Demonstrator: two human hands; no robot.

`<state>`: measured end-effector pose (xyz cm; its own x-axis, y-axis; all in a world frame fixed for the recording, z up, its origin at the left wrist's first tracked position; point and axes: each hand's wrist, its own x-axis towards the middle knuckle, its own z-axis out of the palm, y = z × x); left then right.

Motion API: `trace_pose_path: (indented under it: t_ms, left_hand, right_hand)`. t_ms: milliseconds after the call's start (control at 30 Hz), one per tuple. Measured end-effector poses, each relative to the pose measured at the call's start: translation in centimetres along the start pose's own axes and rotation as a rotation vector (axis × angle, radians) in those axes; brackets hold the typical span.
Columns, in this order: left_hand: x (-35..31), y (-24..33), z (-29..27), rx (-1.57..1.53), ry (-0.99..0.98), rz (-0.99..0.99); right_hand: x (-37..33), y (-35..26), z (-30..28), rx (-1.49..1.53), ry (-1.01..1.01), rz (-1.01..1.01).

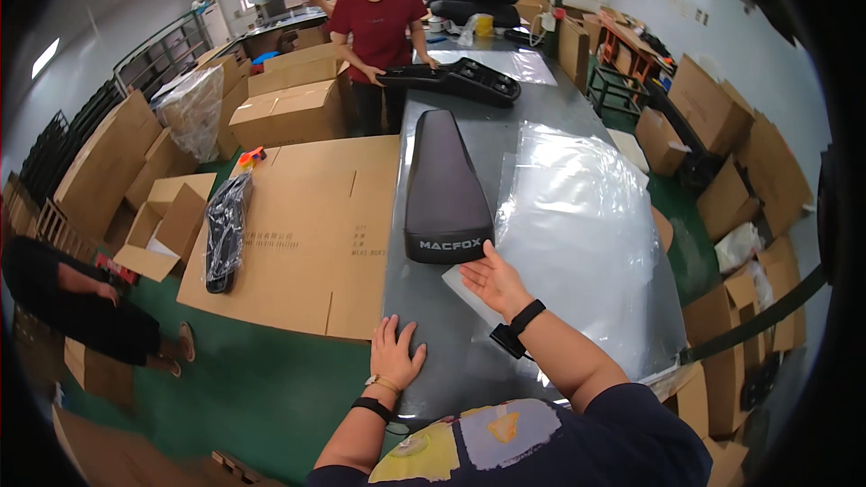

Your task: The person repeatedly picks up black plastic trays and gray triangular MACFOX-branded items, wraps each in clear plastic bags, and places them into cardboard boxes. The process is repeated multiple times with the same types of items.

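A long black padded seat [442, 182] lies on the grey table, its wide end toward me and its narrow end pointing away. My right hand [494, 281] is at the near right corner of that wide end, palm turned up and fingers spread; whether the fingertips touch the seat I cannot tell. Flat on the table's left edge rests my left hand [395, 356], fingers apart, holding nothing. To the right of the seat lies a stack of clear plastic bags [577, 225], close to my right hand.
Across the table a person in a red shirt [379, 22] holds another black seat [456, 81], underside up. A flat cardboard sheet [298, 252] at left bears a plastic-wrapped seat [225, 230]. More seats [474, 0] are piled at the back. Another person [72, 298] stands at far left.
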<state>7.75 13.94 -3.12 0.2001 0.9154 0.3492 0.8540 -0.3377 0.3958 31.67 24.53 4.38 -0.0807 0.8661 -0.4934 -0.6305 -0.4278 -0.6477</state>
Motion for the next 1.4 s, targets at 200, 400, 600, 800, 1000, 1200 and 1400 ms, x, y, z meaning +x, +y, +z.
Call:
trace_pose_path:
  t_ms: [200, 400, 600, 800, 1000, 1200, 1400]
  left_hand:
    - [6.8, -0.9, 1.1, -0.63, -0.229, -0.505]
    - [14.6, 2.1, -1.1, -1.506, -0.253, -0.916]
    - [17.5, 2.0, -0.2, -1.508, -0.259, -1.013]
    - [17.6, 1.3, 0.1, -1.602, -0.214, -0.877]
    - [18.0, 1.3, -0.3, -1.675, -0.294, -0.881]
    - [18.6, 1.7, -0.4, -1.525, -0.3, -0.87]
    - [18.4, 1.6, -0.5, -1.515, -0.264, -0.791]
  right_hand:
    - [1.2, -0.7, -1.1, -0.01, 0.038, 0.012]
    - [2.1, -0.6, -2.1, -0.015, 0.025, 0.01]
    - [2.0, -0.6, -2.1, -0.038, 0.011, 0.008]
    - [1.7, -1.1, -1.6, -0.005, 0.015, 0.059]
    - [2.3, -1.2, -1.0, -0.047, 0.043, 0.068]
    - [2.6, -1.4, -0.6, -0.082, 0.035, 0.049]
    - [2.6, -1.4, -0.5, -0.069, 0.012, 0.022]
